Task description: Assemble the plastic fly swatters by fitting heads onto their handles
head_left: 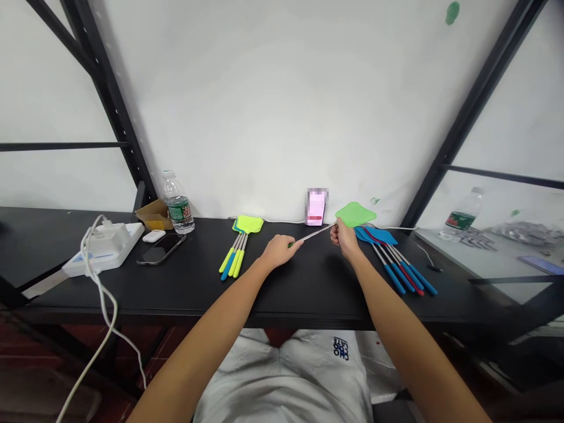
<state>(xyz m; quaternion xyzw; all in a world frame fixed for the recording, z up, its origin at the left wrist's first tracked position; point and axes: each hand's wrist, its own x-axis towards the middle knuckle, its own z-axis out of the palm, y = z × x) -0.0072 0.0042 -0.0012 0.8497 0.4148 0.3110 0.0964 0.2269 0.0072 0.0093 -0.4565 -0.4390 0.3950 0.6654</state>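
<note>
A green fly swatter (356, 215) with a thin metal shaft is stretched between my hands above the black table. My left hand (279, 251) is closed round its handle, which is mostly hidden by the fingers. Up by the swatter's head, my right hand (343, 237) grips the far end of the shaft. To the left lies a fanned pile of yellow-green and blue fly swatters (249, 224). On the right, below my right hand, several blue fly swatters (382, 236) and a red one lie overlapped with handles toward me.
A phone (315, 207) stands against the white wall. At left are a water bottle (178, 205), a small cardboard box (155, 215), a white case (154, 236), a dark phone (161, 249) and a power strip (106, 251) with white cables. A short black-ended cable (434, 268) lies at right.
</note>
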